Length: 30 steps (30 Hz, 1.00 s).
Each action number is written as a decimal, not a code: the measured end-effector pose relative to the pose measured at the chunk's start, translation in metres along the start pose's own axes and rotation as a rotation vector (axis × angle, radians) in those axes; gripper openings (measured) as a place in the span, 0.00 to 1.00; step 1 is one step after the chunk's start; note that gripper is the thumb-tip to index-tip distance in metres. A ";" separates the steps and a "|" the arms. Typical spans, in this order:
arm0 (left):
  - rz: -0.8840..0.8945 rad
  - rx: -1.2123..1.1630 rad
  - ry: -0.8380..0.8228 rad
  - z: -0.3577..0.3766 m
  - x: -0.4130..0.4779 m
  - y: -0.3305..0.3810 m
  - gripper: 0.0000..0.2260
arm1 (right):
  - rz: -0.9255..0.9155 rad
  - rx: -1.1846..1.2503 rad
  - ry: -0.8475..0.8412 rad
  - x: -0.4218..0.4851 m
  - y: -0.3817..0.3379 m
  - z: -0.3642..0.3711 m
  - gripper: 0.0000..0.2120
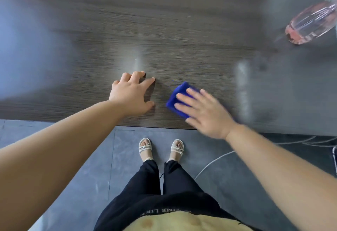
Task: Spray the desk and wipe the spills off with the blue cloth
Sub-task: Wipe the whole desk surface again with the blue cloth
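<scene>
A folded blue cloth (177, 97) lies on the dark wood-grain desk (164, 30) near its front edge. My right hand (204, 111) presses flat on the cloth with straight fingers and covers its right part. My left hand (132, 93) rests on the desk to the left of the cloth, fingers spread and slightly bent, holding nothing. A clear spray bottle with pink liquid (310, 24) stands at the far right of the desk, away from both hands. Pale smears (241, 84) show on the desk right of the cloth. The picture is blurred by motion.
The desk's front edge (155, 125) runs just below both hands. Below it are grey floor tiles (91, 157), my feet in white sandals (160, 147) and a thin white cable (215, 161) on the floor at right.
</scene>
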<state>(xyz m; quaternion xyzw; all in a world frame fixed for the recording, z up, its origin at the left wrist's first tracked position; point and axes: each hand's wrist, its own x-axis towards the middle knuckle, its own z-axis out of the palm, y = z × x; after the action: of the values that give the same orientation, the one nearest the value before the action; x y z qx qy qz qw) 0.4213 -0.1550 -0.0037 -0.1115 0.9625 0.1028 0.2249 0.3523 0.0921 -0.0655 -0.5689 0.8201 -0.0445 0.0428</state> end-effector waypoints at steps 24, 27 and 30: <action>-0.094 -0.017 -0.014 -0.024 0.015 -0.076 0.38 | 0.428 0.030 0.070 0.111 -0.092 0.008 0.26; -0.095 0.010 -0.030 -0.027 0.016 -0.075 0.38 | 0.140 -0.041 -0.012 0.095 -0.038 0.000 0.25; -0.094 0.019 -0.044 -0.029 0.016 -0.075 0.38 | 0.586 0.016 0.022 0.111 0.018 -0.012 0.24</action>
<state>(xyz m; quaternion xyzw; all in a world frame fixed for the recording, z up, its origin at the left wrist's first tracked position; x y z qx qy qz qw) 0.4150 -0.2362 0.0035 -0.1523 0.9520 0.0851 0.2515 0.2956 -0.0053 -0.0583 -0.3068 0.9495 -0.0429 0.0496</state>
